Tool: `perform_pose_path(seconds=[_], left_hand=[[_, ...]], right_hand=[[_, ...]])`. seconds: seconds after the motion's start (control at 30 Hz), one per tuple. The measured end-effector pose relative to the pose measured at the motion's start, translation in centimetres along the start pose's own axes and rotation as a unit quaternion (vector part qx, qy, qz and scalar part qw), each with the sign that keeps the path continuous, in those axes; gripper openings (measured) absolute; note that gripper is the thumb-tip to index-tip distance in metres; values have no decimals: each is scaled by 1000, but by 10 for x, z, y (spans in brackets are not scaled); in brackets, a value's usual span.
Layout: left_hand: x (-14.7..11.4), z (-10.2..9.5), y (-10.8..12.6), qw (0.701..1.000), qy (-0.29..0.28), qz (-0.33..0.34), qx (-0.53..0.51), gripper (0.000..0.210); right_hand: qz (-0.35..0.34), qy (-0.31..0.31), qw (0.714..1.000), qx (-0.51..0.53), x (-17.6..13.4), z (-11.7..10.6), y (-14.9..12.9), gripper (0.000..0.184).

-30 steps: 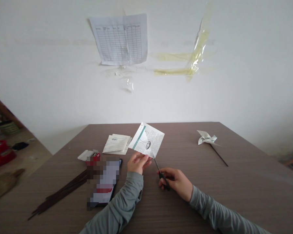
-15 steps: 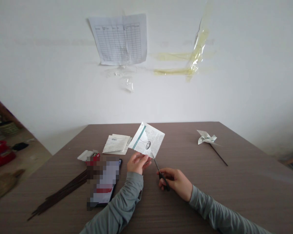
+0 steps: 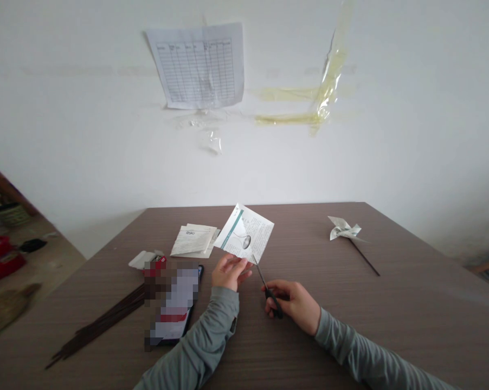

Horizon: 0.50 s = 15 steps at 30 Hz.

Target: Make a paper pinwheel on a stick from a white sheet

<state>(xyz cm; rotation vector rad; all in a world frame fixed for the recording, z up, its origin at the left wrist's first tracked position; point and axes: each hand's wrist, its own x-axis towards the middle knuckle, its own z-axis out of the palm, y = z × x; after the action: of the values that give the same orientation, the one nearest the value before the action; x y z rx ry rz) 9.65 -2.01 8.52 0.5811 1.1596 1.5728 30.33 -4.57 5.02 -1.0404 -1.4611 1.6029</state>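
Observation:
My left hand (image 3: 229, 272) pinches the near edge of a square of printed paper (image 3: 249, 232) with a green stripe, holding it above the table. In my right hand (image 3: 294, 303) is a pair of scissors (image 3: 265, 283) with black handles, its fingers around the loops. The blades point up and away, with their tips at the paper's near edge, just right of my left thumb. Off to the right lies a paper pinwheel (image 3: 346, 230) on a thin dark stick. Several folded papers (image 3: 194, 239) rest left of the held square.
On the table's left (image 3: 118, 254) are a small opened red-and-white box (image 3: 143, 260), a bundle of thin dark sticks (image 3: 98, 319) and a phone (image 3: 175, 306), partly blurred out. A wall stands behind, with a taped printed sheet (image 3: 199, 67). A red object (image 3: 0, 259) sits on the floor.

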Motion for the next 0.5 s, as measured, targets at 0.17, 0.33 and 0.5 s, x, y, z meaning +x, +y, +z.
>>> perform_pose_path(seconds=[0.17, 0.33, 0.5], left_hand=[[0, -1, -1, 1000, -1, 1, -3, 53], [2, -3, 0, 1000, -4, 4, 7, 45], [5, -6, 1, 999, -19, 6, 41, 43]], right_hand=[[3, -9, 1000, 0, 0, -2, 1, 66], [-11, -7, 1000, -4, 0, -3, 1, 65], [-1, -4, 1000, -13, -2, -1, -2, 68]])
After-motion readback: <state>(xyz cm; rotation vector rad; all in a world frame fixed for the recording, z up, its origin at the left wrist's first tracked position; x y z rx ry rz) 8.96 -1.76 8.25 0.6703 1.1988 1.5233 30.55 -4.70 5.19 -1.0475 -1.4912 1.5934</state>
